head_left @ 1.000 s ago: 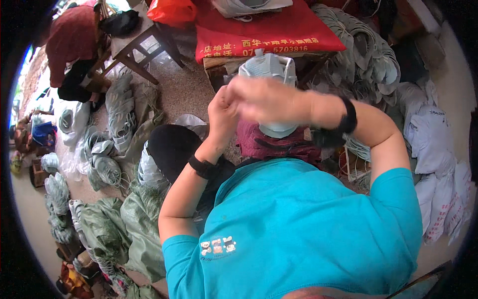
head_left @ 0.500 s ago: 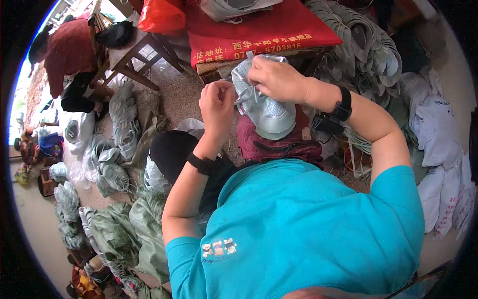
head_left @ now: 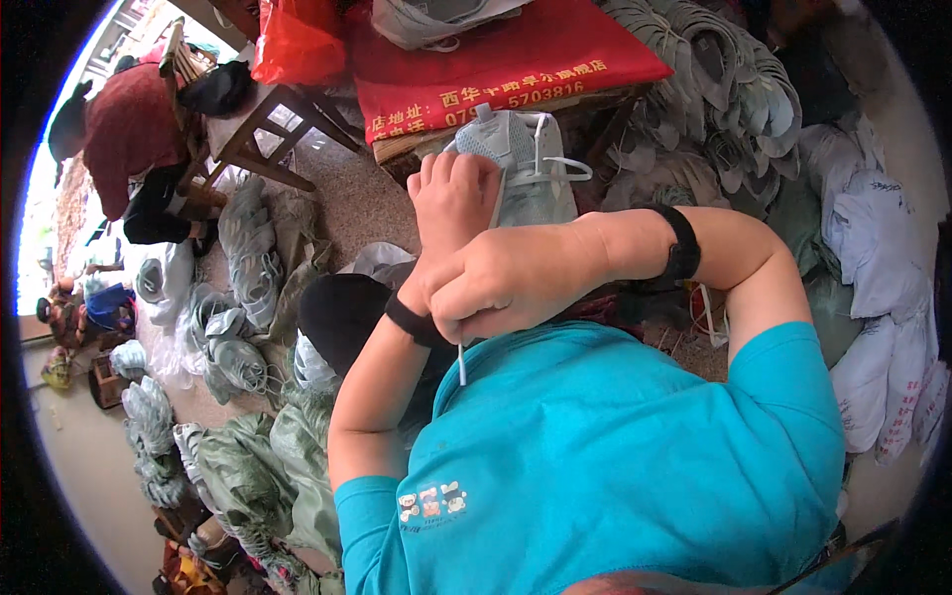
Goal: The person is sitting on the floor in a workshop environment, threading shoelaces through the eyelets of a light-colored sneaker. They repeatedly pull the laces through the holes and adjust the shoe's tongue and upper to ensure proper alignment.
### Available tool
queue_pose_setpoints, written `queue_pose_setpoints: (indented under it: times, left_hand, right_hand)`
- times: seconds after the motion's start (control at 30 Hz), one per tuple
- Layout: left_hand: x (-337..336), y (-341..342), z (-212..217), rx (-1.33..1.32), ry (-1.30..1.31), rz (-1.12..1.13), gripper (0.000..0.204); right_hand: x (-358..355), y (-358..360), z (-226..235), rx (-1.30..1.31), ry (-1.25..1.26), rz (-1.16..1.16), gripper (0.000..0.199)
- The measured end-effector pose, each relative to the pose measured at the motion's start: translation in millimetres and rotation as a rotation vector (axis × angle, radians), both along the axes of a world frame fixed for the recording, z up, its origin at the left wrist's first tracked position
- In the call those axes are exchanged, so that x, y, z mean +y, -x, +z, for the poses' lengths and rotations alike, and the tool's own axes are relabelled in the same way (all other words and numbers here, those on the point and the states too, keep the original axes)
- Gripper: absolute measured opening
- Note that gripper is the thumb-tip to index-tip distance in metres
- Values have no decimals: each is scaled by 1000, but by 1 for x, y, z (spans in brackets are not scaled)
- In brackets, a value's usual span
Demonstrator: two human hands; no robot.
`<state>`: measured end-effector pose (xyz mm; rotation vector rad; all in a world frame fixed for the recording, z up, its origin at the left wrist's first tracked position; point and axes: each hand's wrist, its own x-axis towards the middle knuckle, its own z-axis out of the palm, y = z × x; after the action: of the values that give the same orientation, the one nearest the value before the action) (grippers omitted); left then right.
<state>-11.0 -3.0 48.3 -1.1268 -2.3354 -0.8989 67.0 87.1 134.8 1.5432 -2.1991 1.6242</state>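
Observation:
A pale grey-white shoe upper (head_left: 535, 198) with mesh and a tongue tab is in front of me, just below the red-covered table edge. My left hand (head_left: 451, 198) is closed at its left edge, fingers curled toward the upper. My right hand (head_left: 506, 283) crosses in front of my left wrist, near my chest, closed in a pinch. From its fingers hangs the end of a white shoelace (head_left: 462, 367). A loop of white lace (head_left: 567, 169) stands out from the upper's right side. My right hand and forearm hide the upper's lower part.
A red cloth (head_left: 516, 59) covers the low table ahead, with another upper (head_left: 441, 20) on it. Bundled grey uppers (head_left: 729, 89) are heaped at right, beside white sacks (head_left: 878, 248). More bundles (head_left: 243, 238) and green sacks (head_left: 238, 466) lie at left. A person (head_left: 134, 129) sits beyond a wooden stool (head_left: 268, 129).
My right hand has drawn back from the upper toward my chest and across my left wrist, with a lace end in it. My left hand has moved slightly right, against the upper's edge.

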Motion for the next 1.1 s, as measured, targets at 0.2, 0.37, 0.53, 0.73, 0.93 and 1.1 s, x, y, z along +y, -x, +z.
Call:
queue_pose_setpoints:
  times: [0.2, 0.37, 0.53, 0.73, 0.93, 1.1]
  left_hand:
    - [10, 1, 0, -68, 81, 30, 12]
    - [8, -4, 12, -200, 51, 9, 21]
    - [17, -16, 6, -286, -69, 83, 24]
    - [6, -16, 7, -887, -428, -112, 28]
    - [-14, -22, 5, -324, -192, -34, 21]
    - [-19, -13, -6, -561, -184, -99, 18]
  right_hand:
    - [33, -12, -11, -256, -124, -57, 4]
    - [95, 12, -36, 50, -321, -819, 24]
    - [100, 22, -50, 345, -642, -966, 23]
    - [103, 36, -65, 32, -498, -888, 21]
    - [116, 27, -49, 353, -476, -1034, 9]
    - [182, 17, -57, 572, -640, -1324, 10]
